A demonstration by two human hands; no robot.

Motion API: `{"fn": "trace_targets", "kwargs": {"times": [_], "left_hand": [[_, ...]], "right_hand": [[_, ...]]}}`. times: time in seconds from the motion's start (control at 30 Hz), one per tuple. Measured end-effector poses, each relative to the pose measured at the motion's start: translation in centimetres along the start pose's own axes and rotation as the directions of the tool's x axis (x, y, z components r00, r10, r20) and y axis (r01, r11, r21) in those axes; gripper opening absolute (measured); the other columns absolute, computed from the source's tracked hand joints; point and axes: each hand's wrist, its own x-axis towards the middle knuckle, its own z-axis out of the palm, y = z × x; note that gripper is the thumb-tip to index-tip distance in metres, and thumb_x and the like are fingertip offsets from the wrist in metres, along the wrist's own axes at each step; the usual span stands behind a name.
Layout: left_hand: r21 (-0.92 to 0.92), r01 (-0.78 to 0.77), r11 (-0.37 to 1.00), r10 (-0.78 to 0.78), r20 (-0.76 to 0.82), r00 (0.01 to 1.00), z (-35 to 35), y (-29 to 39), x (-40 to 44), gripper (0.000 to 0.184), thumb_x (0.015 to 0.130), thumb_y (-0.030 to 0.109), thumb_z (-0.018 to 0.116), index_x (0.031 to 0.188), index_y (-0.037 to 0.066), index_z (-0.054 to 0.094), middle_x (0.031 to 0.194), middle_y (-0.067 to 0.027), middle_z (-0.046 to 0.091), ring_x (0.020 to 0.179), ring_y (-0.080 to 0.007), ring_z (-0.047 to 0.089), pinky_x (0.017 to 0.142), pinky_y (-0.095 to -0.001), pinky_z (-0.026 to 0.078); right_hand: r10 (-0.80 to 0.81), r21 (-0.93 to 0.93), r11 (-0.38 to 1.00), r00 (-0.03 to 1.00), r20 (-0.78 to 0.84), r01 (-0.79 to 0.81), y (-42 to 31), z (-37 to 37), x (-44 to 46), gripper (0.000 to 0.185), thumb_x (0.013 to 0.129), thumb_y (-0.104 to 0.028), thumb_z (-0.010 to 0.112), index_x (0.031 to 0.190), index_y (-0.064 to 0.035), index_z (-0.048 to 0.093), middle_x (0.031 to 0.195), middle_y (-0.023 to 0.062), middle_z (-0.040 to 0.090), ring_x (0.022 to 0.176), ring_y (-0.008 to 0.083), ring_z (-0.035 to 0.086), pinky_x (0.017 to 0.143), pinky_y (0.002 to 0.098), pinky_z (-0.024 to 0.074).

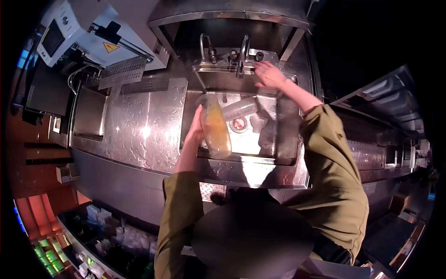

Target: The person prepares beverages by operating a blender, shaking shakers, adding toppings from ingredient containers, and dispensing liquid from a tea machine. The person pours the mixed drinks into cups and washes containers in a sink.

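My left hand [196, 126] is closed around the side of a tall clear container [215, 128], tilted over the left part of the sink [287, 135]. Yellow-orange liquid or residue shows through its wall. My right hand [268, 74] reaches to the back rim of the sink, fingers stretched out and loosely together beside the curved metal faucet [243, 55]. A dark tap knob [259, 56] is just beyond its fingertips; whether they touch it I cannot tell. In the basin lie a clear graduated measuring container [240, 108] and other clear pieces near the drain [238, 124].
A wet steel drainboard [139, 116] adjoins the sink on the left, with a white machine [107, 39] bearing a warning sign behind it. A second faucet [204, 46] stands at the back. A steel shelf [227, 16] overhangs the sink.
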Motion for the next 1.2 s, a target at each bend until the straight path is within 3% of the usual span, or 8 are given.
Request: {"fn": "trace_targets", "kwargs": {"times": [0.13, 0.27, 0.4, 0.47, 0.57, 0.63, 0.77, 1.2], "left_hand": [[0.305, -0.341, 0.889, 0.303, 0.165, 0.939, -2.8, -1.2, 4.1, 0.059, 0.080, 0.053, 0.048, 0.120, 0.009, 0.048, 0.112, -0.0104, 0.055, 0.102, -0.0241, 0.053, 0.093, -0.0420, 0.040], [0.892, -0.119, -0.435, 0.469, 0.338, 0.816, -1.9, -2.5, 2.1, 0.057, 0.079, 0.048, 0.052, 0.122, 0.012, 0.045, 0.121, -0.0103, 0.048, 0.111, -0.0250, 0.046, 0.097, -0.0429, 0.035], [0.889, -0.417, 0.190, 0.445, 0.300, 0.843, -1.6, -2.5, -1.9, 0.055, 0.083, 0.048, 0.046, 0.122, 0.010, 0.044, 0.121, -0.0101, 0.049, 0.110, -0.0264, 0.046, 0.097, -0.0402, 0.034], [0.559, -0.333, 0.759, 0.271, 0.193, 0.943, -0.3, -1.3, -4.4, 0.050, 0.085, 0.046, 0.045, 0.119, 0.009, 0.046, 0.117, -0.0091, 0.051, 0.105, -0.0252, 0.048, 0.094, -0.0382, 0.037], [-0.265, 0.146, 0.953, -0.079, 0.246, 0.966, 0.6, 0.6, -6.2, 0.043, 0.089, 0.042, 0.042, 0.115, 0.009, 0.048, 0.110, -0.0075, 0.054, 0.099, -0.0232, 0.052, 0.091, -0.0352, 0.040], [-0.213, 0.218, 0.952, -0.158, 0.269, 0.950, 0.8, 2.2, -6.4, 0.047, 0.088, 0.045, 0.043, 0.117, 0.008, 0.047, 0.111, -0.0075, 0.054, 0.100, -0.0238, 0.051, 0.092, -0.0349, 0.039], [0.165, 0.266, 0.950, -0.275, 0.032, 0.961, -3.8, 4.8, -3.8, 0.049, 0.088, 0.047, 0.041, 0.117, 0.008, 0.048, 0.111, -0.0071, 0.054, 0.098, -0.0227, 0.053, 0.090, -0.0342, 0.042], [0.888, -0.443, 0.123, 0.300, 0.392, 0.870, 10.8, -1.0, 0.3, 0.103, 0.058, 0.016, 0.078, 0.136, 0.001, 0.012, 0.130, -0.0177, 0.028, 0.116, -0.0273, 0.035, 0.098, -0.0352, 0.030]], "right_hand": [[-0.151, -0.004, 0.987, 0.950, 0.273, 0.158, 4.7, -2.3, -2.0, 0.048, 0.069, -0.038, 0.064, 0.096, -0.0007, 0.052, 0.115, 0.0131, 0.053, 0.120, 0.0255, 0.040, 0.103, 0.0365, 0.0286], [0.059, 0.177, 0.982, 0.996, 0.064, -0.069, 4.8, -2.2, -4.0, 0.047, 0.073, -0.040, 0.062, 0.092, 0.0022, 0.052, 0.109, 0.0178, 0.054, 0.109, 0.0304, 0.048, 0.092, 0.0366, 0.0387], [0.703, 0.766, -0.227, 0.444, 0.556, -0.601, -7.3, 4.9, -3.7, 0.053, 0.086, -0.049, 0.046, 0.108, -0.0003, 0.052, 0.097, 0.0130, 0.059, 0.086, 0.0261, 0.058, 0.075, 0.0339, 0.0471], [0.197, 0.196, -0.979, 0.450, 0.871, 0.049, -14.6, 6.0, -3.3, 0.049, 0.092, -0.045, 0.028, 0.122, -0.0081, 0.043, 0.113, 0.0137, 0.051, 0.097, 0.0282, 0.055, 0.081, 0.0432, 0.0485], [0.289, 0.204, -0.957, 0.712, 0.640, 0.206, -20.9, 12.8, -2.5, 0.042, 0.091, -0.037, 0.030, 0.121, -0.0108, 0.043, 0.116, 0.0132, 0.049, 0.103, 0.0295, 0.051, 0.083, 0.0467, 0.0468], [0.673, 0.980, -0.014, 0.723, 0.157, -0.199, -23.4, 17.6, -1.5, 0.035, 0.091, -0.030, 0.033, 0.115, -0.0096, 0.047, 0.111, 0.0106, 0.052, 0.098, 0.0277, 0.053, 0.081, 0.0422, 0.0482], [0.598, 0.691, 0.367, 0.727, 0.338, -0.623, -21.3, 10.9, 2.8, 0.029, 0.087, -0.026, 0.045, 0.111, -0.0113, 0.051, 0.106, 0.0079, 0.055, 0.094, 0.0224, 0.053, 0.078, 0.0393, 0.0467], [0.917, 0.641, -0.079, -0.309, -0.254, -0.763, -10.4, -7.1, -22.5, 0.049, 0.073, -0.030, 0.066, 0.104, 0.0037, 0.047, 0.093, 0.0204, 0.051, 0.088, 0.0296, 0.052, 0.075, 0.0402, 0.0425]]}}
